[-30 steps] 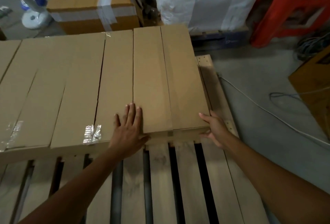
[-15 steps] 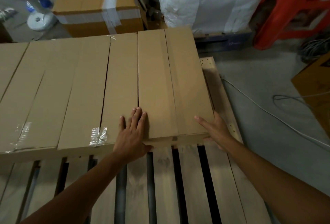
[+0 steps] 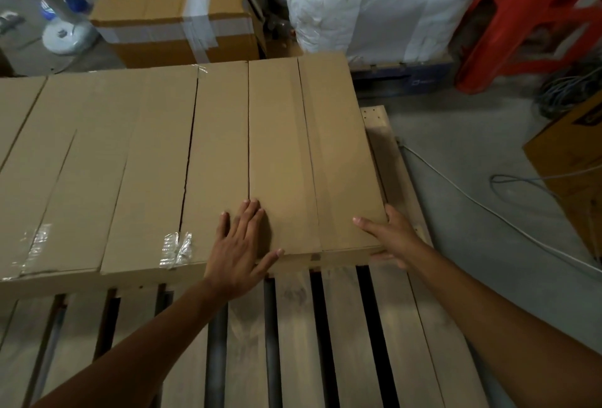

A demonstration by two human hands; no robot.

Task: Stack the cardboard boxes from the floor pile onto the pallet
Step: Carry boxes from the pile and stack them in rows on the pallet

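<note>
Several long flat cardboard boxes lie side by side across the far half of the wooden pallet (image 3: 345, 336). The rightmost box (image 3: 312, 153) reaches almost to the pallet's right edge. My left hand (image 3: 239, 249) lies flat with straight fingers on the near left part of that box, its thumb along the near end. My right hand (image 3: 392, 238) is at the box's near right corner, thumb on top and fingers against the side and underneath. The neighbouring box (image 3: 150, 173) carries crumpled clear tape at its near end.
Beyond the pallet stand a taped brown carton (image 3: 177, 10) and a large white wrapped bundle (image 3: 381, 0). A red frame (image 3: 527, 13) stands at the far right. A cable (image 3: 488, 209) runs over the grey floor, and another carton (image 3: 573, 160) sits at the right edge.
Both hands stay at the near end of the rightmost box. The box has shifted slightly away from me, into line with the row, and the camera has drifted a little.
</note>
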